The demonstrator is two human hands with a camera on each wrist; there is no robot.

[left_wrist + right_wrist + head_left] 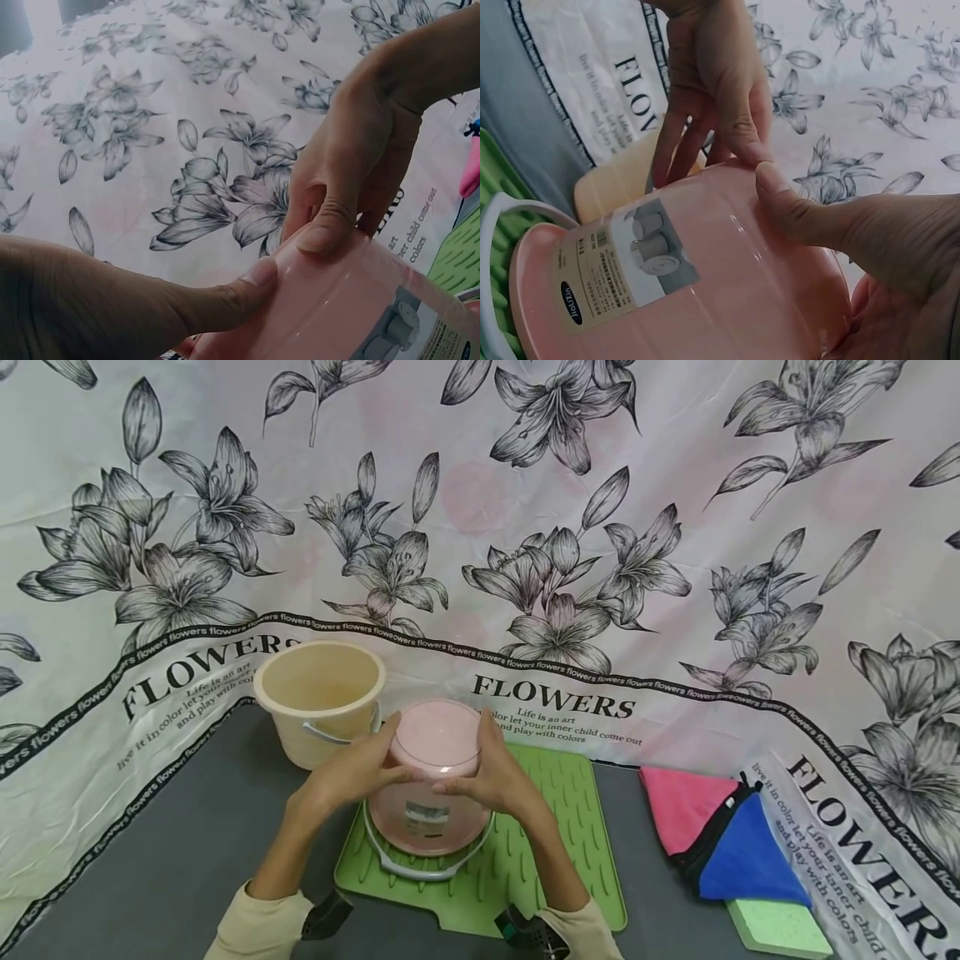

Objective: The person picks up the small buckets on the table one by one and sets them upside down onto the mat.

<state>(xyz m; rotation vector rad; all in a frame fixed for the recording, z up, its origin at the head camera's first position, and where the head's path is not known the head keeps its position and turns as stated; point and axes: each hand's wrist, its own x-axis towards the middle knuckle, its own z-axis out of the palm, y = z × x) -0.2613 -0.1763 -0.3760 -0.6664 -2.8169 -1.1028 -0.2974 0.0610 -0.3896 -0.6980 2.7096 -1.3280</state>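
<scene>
A pink bucket (393, 817) stands upside down, its rim down on a green ridged mat (570, 835) and its base tilted up. My left hand (352, 770) grips it near the base from the left. From the other side my right hand (501, 768) holds it, and both thumbs lie on the near wall. In the right wrist view a printed label (592, 277) shows on the pink wall. The grey handle (420, 872) hangs round the rim, over the mat. Fingers behind the bucket are partly hidden.
At the back left stands a cream bucket (318, 739) with a light handle, close to my left hand. A pink, black and blue cloth item (753, 852) lies at the right, with a pale green block (780, 931) partly under it. A flowered sheet (480, 527) covers the back.
</scene>
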